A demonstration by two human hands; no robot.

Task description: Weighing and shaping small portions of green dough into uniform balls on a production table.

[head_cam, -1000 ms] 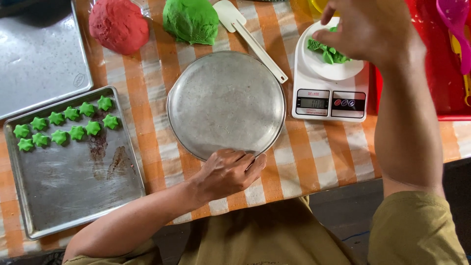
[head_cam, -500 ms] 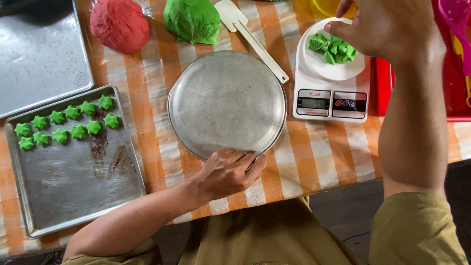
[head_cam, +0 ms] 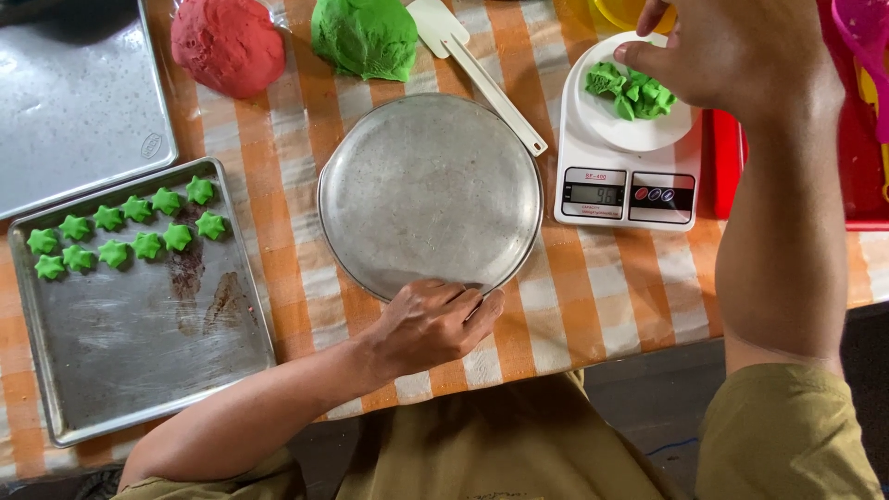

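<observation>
Hovering over the white dish on the kitchen scale is the right hand, thumb and fingers drawn together at the tips right above the pile of green dough pieces. Can't really tell if there's a bit of dough pinched in there or if the tips are just closed on nothing, the knuckles hide it. The pieces sit directly below and a touch toward the person's left of those fingertips, so the right hand is by far the nearer one to them.

Left hand is resting loosely curled on the near rim of the round metal pan, fingertips touching the edge, not gripping anything. The pan is bare and lies between the scale and the square baking tray, which has two rows of little green star shapes in its far corner and some dark smears in the middle.

Further back there's a red dough ball and a green dough ball side by side, plus a white spatula lying diagonally, its handle end just touching the pan's far rim. Another flat tray sits at the far left. A red tray is off to the right of the scale.

Everything's on an orange and white checked tablecloth, pretty crowded, with the only open patch being the strip near the table edge
</observation>
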